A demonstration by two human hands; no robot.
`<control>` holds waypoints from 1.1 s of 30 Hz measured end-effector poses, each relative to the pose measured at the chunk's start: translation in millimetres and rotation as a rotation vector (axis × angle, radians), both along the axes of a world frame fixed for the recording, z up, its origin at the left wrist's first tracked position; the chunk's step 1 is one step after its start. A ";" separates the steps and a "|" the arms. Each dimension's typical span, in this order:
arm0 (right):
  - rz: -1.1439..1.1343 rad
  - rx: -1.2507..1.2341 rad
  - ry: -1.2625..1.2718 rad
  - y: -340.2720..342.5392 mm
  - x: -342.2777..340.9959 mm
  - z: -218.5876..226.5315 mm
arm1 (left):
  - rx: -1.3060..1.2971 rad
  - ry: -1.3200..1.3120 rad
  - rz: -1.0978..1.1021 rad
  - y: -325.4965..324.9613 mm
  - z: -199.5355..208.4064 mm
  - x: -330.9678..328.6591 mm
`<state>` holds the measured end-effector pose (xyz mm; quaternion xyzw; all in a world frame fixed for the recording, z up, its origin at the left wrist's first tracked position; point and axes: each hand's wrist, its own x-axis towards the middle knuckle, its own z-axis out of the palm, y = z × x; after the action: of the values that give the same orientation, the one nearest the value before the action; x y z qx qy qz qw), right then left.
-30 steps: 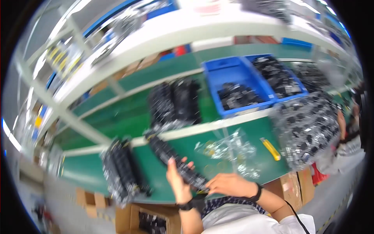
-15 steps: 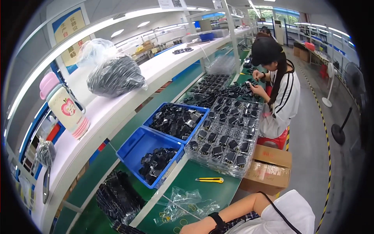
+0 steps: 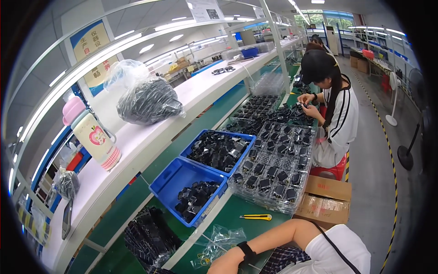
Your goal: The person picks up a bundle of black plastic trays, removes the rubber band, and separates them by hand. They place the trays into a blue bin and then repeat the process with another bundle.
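My right forearm comes in at the lower right, with a white sleeve and a black wristband. At the lower edge my right hand is cut off; its fingers are out of the picture, so what it holds does not show. Near it on the green bench lie a crumpled clear plastic bag and several yellow rubber bands. A yellow box cutter rests just beyond my forearm. To the left of the hand is a bundle of black cables. My left hand is outside the view.
Two blue bins hold small black parts. Beside them are stacked clear trays filled with black square parts. A cardboard box stands right of the bench. Farther off, a co-worker handles parts. A bottle and bagged black material sit on the shelf.
The whole view has shifted, so bench and shelf items appear farther right and slightly lower. My right hand now sits lower, nearer the picture's edge, and partly covers the clear bag.
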<state>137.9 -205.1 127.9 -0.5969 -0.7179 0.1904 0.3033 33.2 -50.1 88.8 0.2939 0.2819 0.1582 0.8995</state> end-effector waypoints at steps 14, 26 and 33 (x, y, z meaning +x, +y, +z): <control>0.160 0.216 0.095 1.4 -10.6 6.1 | 0.050 -0.081 0.044 3.6 -6.6 5.2; -0.054 0.476 -0.575 -1.8 -34.2 -10.5 | -0.017 -0.153 0.185 19.6 -13.3 -13.9; -0.189 0.694 -0.455 -5.7 -32.9 -39.7 | -0.042 -0.169 0.432 14.6 -16.7 6.5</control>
<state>105.0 -210.8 88.2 -0.5495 -0.7302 -0.2277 0.3362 39.7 -35.5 72.2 0.1937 0.2652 0.3651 0.8711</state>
